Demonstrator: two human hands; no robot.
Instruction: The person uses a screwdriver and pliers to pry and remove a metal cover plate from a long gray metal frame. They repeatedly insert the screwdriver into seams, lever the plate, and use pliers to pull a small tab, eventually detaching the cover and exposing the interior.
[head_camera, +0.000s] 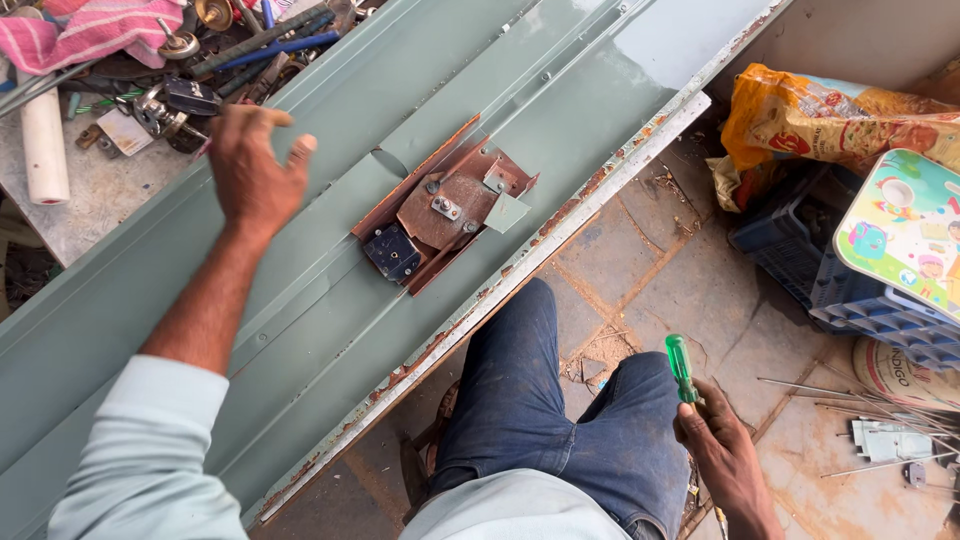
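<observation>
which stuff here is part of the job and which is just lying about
In use:
- green panel
- rusty lock plate
- green screwdriver in right hand
- left hand reaching over loose tools

Lying about:
- pink cloth
- white pipe
- yellow bag
- blue crate

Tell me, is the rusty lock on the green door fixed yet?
Not yet. The rusty lock sits open to view on the green door panel. The right hand holds a green screwdriver away from it, and the left hand reaches toward the tool pile.
</observation>
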